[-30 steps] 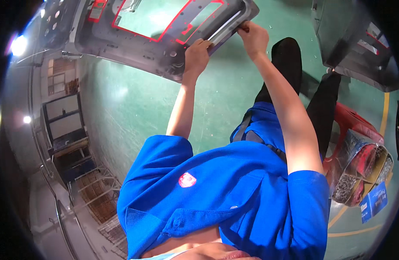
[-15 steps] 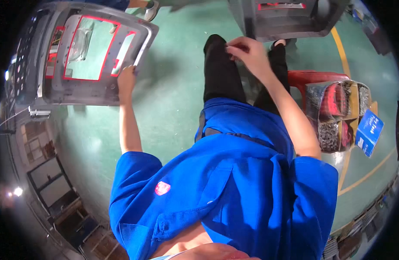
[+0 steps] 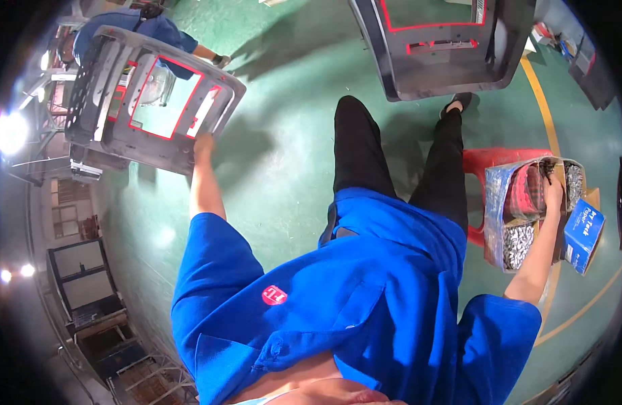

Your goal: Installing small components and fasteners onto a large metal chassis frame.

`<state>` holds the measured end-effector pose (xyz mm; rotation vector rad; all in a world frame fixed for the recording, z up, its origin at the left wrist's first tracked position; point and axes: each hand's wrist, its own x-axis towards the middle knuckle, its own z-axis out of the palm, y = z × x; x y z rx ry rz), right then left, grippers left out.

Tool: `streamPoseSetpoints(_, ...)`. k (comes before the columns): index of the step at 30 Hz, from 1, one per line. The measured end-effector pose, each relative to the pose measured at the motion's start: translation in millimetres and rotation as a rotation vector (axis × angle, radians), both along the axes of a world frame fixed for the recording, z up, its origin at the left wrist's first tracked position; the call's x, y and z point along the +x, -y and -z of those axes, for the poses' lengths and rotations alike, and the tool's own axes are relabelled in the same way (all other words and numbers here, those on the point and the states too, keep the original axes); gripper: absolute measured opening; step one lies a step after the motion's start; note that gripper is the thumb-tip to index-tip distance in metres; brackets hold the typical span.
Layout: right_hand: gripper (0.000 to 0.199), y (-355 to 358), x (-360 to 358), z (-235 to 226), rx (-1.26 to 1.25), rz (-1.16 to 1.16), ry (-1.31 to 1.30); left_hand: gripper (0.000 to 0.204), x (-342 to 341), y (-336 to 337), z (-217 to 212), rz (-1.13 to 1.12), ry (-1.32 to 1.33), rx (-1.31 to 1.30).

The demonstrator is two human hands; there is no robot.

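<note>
Left hand (image 3: 203, 143) is gripping the grey panel (image 3: 155, 101) by its lower edge; right hand (image 3: 552, 189) is digging in the screw box (image 3: 520, 223) on the red stool (image 3: 500, 158), fingers prob pinching fasteners. Keep panel steady imo.

Blue short-sleeved shirt (image 3: 338, 304), small red chest badge (image 3: 274, 295), black trousers (image 3: 392, 158)

Left hand (image 3: 204, 143) stretched forward, grip closed; right hand (image 3: 552, 189) reaching sideways.
</note>
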<state>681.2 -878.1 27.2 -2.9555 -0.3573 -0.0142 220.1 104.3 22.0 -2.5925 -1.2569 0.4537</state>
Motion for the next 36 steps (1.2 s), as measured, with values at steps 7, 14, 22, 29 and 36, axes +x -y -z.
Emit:
streamPoseSetpoints(7,0.019,52,18,54,0.146,-0.080,0.109,0.026,19,39,36,-0.007,0.171,-0.079)
streamPoseSetpoints(14,0.024,79,13,74,0.190,0.021,-0.035,0.031,120,182,53,-0.068,0.894,-1.011)
streamPoseSetpoints(22,0.026,62,-11,32,-0.054,0.060,-0.025,0.014,203,432,-33,0.042,0.901,-1.843)
streamPoseSetpoints(29,0.033,41,-6,27,-0.325,0.127,0.010,0.014,243,558,-9,0.130,0.789,-2.334)
streamPoseSetpoints(36,0.029,74,25,21,1.302,0.452,-0.377,0.016,246,612,5,-0.238,0.788,-2.697)
